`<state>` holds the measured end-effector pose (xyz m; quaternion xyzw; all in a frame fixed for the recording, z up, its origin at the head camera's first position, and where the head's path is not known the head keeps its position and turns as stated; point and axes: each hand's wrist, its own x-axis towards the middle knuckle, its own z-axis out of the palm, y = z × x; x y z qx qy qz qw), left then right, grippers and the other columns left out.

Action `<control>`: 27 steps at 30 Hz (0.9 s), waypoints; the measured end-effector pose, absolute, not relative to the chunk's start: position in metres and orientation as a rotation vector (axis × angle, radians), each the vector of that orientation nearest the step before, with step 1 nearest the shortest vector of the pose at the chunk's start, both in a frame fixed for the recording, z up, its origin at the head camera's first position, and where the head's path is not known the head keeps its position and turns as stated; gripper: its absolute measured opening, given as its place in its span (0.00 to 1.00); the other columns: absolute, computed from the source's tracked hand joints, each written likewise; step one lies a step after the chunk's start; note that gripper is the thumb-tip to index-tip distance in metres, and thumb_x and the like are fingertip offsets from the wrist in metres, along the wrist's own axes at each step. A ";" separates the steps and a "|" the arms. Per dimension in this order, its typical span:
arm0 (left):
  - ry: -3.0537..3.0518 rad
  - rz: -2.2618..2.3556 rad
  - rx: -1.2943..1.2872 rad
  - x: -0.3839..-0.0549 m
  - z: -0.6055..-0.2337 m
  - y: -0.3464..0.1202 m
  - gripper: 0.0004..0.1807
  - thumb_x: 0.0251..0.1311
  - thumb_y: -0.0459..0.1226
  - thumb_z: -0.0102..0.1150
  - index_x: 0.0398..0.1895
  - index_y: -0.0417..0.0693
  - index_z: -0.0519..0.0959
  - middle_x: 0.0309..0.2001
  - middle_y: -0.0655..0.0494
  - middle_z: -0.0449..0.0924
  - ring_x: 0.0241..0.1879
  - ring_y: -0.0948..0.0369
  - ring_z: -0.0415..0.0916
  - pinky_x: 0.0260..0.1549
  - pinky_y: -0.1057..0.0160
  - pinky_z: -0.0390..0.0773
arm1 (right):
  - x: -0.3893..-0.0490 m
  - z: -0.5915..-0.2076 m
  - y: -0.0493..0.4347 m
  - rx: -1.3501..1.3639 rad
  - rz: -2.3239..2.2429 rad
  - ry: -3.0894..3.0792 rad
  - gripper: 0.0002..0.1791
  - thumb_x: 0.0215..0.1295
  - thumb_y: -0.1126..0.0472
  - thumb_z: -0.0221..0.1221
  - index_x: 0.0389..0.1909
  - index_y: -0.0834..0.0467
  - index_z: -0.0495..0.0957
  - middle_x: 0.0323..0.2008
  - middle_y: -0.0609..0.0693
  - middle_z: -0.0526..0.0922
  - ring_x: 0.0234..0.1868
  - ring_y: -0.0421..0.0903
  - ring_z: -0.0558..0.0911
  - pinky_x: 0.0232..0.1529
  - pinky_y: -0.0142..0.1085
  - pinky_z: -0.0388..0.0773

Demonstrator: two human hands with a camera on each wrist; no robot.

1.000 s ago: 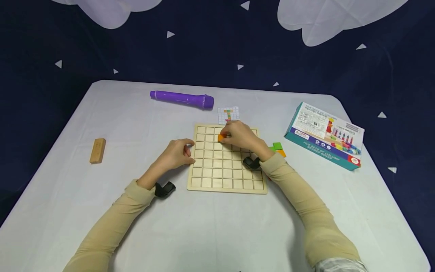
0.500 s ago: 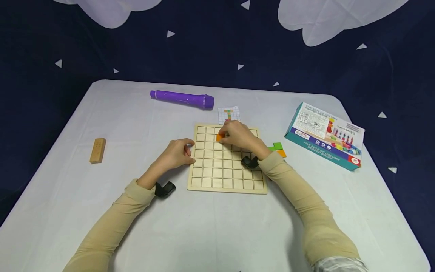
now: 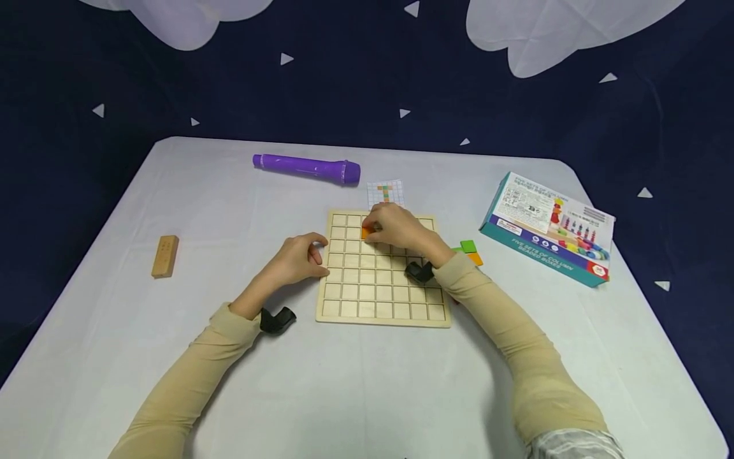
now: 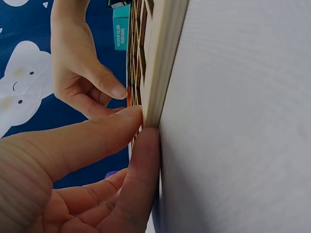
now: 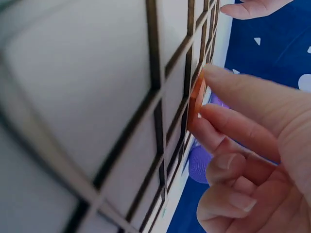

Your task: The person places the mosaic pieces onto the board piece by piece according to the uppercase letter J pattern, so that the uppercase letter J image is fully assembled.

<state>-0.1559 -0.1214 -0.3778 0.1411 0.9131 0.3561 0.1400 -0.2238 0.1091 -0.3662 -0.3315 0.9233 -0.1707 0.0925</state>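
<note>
A light wooden grid board (image 3: 367, 293) lies flat on the table. My right hand (image 3: 398, 226) is over its upper part and pinches an orange tile (image 3: 365, 233) between thumb and fingers. In the right wrist view, the orange tile (image 5: 195, 99) sits at the grid surface, partly covered by fingertips. My left hand (image 3: 297, 258) is at the board's left edge, thumb and index finger spread apart and touching the rim. The left wrist view shows those fingertips against the rim of the board (image 4: 163, 63). Behind the board lies a small pattern card (image 3: 375, 194), its lower part hidden by the right hand.
Green (image 3: 468, 247) and orange tiles (image 3: 475, 259) lie right of the board, partly hidden by the right arm. A boxed bead set (image 3: 545, 229) stands at the right. A purple toy microphone (image 3: 306, 167) lies behind, and a wooden block (image 3: 165, 256) is at the left.
My right hand has slid slightly left across the board with the orange tile. The left hand stays at the board's left edge.
</note>
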 end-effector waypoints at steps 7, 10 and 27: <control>2.616 1.031 0.400 -0.158 -0.378 -0.122 0.32 0.44 0.32 0.69 0.56 0.36 0.70 0.31 0.48 0.78 0.23 0.63 0.71 0.25 0.68 0.71 | -0.218 -0.354 0.126 -0.983 -0.547 2.743 0.18 0.59 0.59 0.63 0.49 0.61 0.80 0.51 0.56 0.82 0.60 0.54 0.75 0.63 0.47 0.69; 2.609 1.036 0.405 -0.159 -0.378 -0.123 0.32 0.45 0.33 0.69 0.56 0.36 0.70 0.31 0.48 0.78 0.23 0.63 0.72 0.26 0.68 0.71 | -0.212 -0.349 0.138 -0.979 -0.584 2.759 0.17 0.60 0.60 0.62 0.49 0.62 0.80 0.51 0.57 0.81 0.54 0.54 0.79 0.58 0.47 0.72; 2.582 1.049 0.403 -0.161 -0.380 -0.125 0.32 0.45 0.33 0.69 0.56 0.37 0.70 0.31 0.48 0.78 0.23 0.63 0.73 0.26 0.67 0.72 | -0.190 -0.343 0.207 -0.907 -0.662 2.932 0.15 0.58 0.66 0.62 0.47 0.63 0.81 0.45 0.58 0.83 0.22 0.43 0.68 0.27 0.34 0.66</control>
